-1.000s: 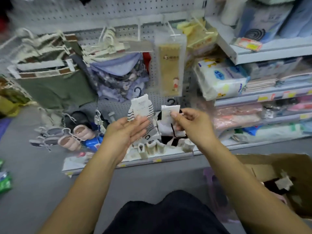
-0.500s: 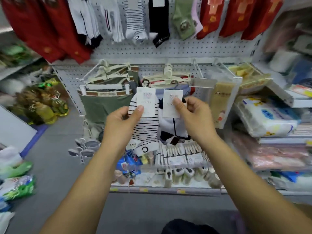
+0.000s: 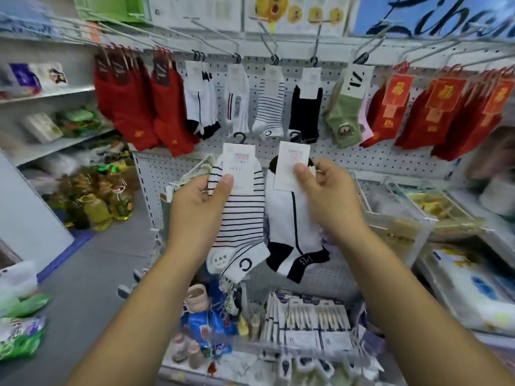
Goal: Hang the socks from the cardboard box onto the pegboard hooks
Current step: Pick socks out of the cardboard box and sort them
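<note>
My left hand (image 3: 200, 201) grips a white sock with thin black stripes (image 3: 241, 221) by its paper label; a small black hanger hook sticks up from the label. My right hand (image 3: 326, 193) holds a white sock with black heel and toe (image 3: 292, 227) by its label. Both socks hang in front of the white pegboard (image 3: 348, 154), just below a row of wire hooks. On those hooks hang a matching striped sock (image 3: 269, 107), a black sock (image 3: 305, 110) and white socks (image 3: 237, 98). The cardboard box is out of view.
Red socks (image 3: 145, 107) hang at the left and red socks (image 3: 446, 112) at the right of the row, with a green sock (image 3: 341, 118) between. Shelves with packaged goods flank both sides. Bins of small items (image 3: 303, 321) sit below my hands. Oil bottles (image 3: 97, 210) stand on the floor.
My view tilted up from the lower shelf to the sock row. Both hands rose with their socks and now hold them nearer the hooks.
</note>
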Demonstrator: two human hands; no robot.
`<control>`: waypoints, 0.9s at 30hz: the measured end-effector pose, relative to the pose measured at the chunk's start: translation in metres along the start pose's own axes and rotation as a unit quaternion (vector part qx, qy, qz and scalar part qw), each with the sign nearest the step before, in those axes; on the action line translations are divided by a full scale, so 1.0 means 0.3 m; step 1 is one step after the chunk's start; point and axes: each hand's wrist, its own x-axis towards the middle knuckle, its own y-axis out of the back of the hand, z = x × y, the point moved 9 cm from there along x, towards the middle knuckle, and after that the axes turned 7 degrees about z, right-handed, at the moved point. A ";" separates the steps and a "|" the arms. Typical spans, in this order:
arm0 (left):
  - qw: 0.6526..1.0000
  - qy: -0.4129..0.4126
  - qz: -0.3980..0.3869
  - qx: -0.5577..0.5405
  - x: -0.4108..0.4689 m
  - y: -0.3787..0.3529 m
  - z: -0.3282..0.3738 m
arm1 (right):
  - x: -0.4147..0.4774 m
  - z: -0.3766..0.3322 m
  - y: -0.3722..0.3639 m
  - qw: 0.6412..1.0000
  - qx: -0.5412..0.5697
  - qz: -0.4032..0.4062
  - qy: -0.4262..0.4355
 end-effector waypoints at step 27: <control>0.978 0.015 0.207 0.009 0.647 0.222 -0.106 | 0.717 -0.156 -0.807 0.971 -0.031 -0.154 0.179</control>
